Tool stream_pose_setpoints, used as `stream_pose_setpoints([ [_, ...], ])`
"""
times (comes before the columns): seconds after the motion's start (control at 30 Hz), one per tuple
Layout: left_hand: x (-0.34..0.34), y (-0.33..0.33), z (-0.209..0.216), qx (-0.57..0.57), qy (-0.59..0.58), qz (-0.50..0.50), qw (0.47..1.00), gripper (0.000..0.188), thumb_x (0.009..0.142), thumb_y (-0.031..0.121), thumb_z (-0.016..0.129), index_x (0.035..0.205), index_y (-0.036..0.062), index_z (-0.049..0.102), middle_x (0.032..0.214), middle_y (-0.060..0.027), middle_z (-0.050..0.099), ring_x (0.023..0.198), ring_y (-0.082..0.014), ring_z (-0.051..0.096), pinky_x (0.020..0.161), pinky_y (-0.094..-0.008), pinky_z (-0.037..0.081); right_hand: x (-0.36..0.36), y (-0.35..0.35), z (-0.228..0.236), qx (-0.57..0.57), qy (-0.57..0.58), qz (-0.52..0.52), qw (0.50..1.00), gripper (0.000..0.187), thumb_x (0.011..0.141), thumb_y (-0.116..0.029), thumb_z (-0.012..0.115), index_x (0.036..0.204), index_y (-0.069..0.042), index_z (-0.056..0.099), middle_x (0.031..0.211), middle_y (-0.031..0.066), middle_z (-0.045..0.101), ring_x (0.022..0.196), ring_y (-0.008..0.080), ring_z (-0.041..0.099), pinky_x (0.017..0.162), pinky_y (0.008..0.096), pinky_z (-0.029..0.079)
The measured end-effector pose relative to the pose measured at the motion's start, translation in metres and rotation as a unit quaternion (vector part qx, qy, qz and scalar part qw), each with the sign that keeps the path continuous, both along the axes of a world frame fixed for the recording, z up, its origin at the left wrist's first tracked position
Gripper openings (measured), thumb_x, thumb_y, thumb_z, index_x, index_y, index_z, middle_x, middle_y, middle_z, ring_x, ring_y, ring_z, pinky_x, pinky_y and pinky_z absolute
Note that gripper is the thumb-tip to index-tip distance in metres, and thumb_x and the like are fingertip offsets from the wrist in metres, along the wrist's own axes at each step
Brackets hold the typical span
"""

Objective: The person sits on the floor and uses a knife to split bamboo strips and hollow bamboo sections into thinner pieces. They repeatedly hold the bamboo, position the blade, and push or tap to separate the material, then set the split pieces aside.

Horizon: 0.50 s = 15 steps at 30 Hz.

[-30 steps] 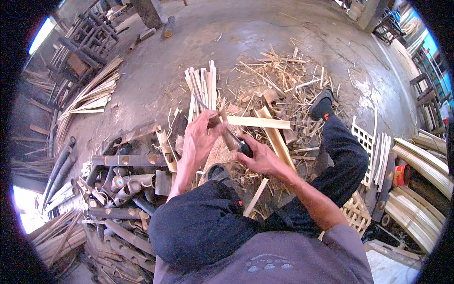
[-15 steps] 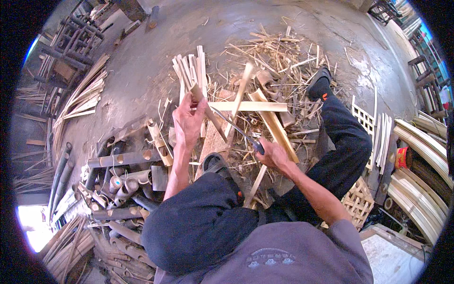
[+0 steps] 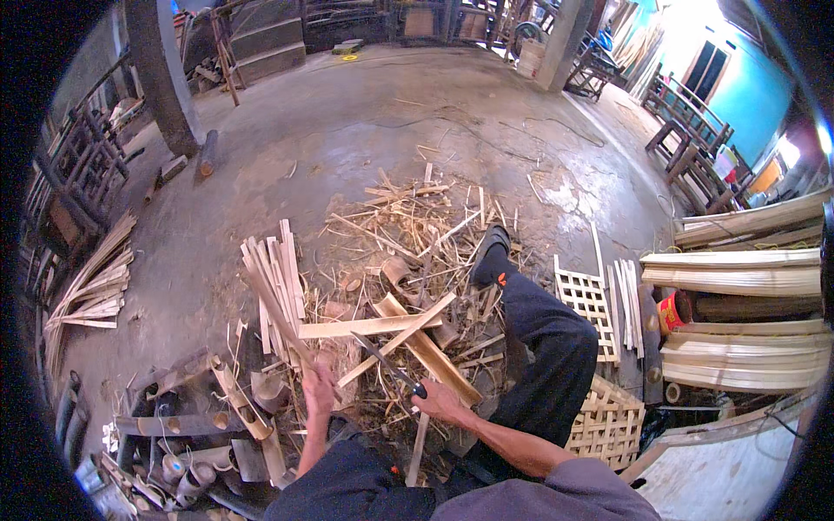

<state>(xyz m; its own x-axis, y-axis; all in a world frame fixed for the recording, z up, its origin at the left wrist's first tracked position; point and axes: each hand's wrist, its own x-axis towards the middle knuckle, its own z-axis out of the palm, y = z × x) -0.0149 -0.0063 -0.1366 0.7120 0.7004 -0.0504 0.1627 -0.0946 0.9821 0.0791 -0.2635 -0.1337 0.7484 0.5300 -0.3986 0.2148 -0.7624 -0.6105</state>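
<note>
My left hand point(image 3: 320, 384) is closed round the near part of a brown bamboo strip point(image 3: 282, 314), whose far end slants away to the left. A knife point(image 3: 382, 358) with a dark handle is gripped in my right hand point(image 3: 440, 405); its blade points up and left toward the strip, apart from it. Between and beyond my hands, one pale bamboo strip point(image 3: 356, 327) lies crosswise and another pale strip point(image 3: 408, 333) crosses it at a slant. Below them rests a split bamboo length point(image 3: 445, 369). A sheaf of pale strips point(image 3: 287, 276) lies just beyond the held strip.
Bamboo shavings point(image 3: 408, 213) cover the floor around my outstretched leg point(image 3: 547, 317). Cut bamboo tubes point(image 3: 187, 425) are heaped at the near left. To the right are woven lattice panels point(image 3: 586, 300) and stacked bundles of slats point(image 3: 738, 273). A pillar point(image 3: 156, 78) stands at the far left.
The view has tilted up, showing more floor ahead. My left hand now grips nearer the strip's near end, and the strip reaches farther away from me. The knife stays in my right hand.
</note>
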Motion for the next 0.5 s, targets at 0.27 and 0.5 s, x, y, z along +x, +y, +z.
stream_pose_setpoints([
  [0.27,-0.027,0.053,0.092,-0.148,-0.191,0.148,0.959,0.039,0.099,0.015,0.043,0.137,0.0072,0.038,0.064,0.0042,0.035,0.051,-0.0046,0.036,0.042,-0.0209,0.033,0.035,0.047,0.072,0.121,-0.165,0.103,0.973,0.037,0.079,-0.035,0.060,0.103,-0.008,0.053,0.077,0.0186,0.063,0.071,0.0397,0.062,0.064,0.0483,0.048],
  [0.5,-0.006,0.021,0.163,-0.092,-0.310,0.164,0.932,0.044,0.100,0.021,0.043,0.142,0.0113,0.034,0.066,0.0054,0.032,0.053,-0.0041,0.030,0.045,-0.0203,0.027,-0.017,0.070,0.002,0.045,0.077,0.193,0.977,0.039,0.079,-0.036,0.059,0.096,0.000,0.055,0.080,0.0224,0.064,0.077,0.0399,0.063,0.069,0.0474,0.050],
])
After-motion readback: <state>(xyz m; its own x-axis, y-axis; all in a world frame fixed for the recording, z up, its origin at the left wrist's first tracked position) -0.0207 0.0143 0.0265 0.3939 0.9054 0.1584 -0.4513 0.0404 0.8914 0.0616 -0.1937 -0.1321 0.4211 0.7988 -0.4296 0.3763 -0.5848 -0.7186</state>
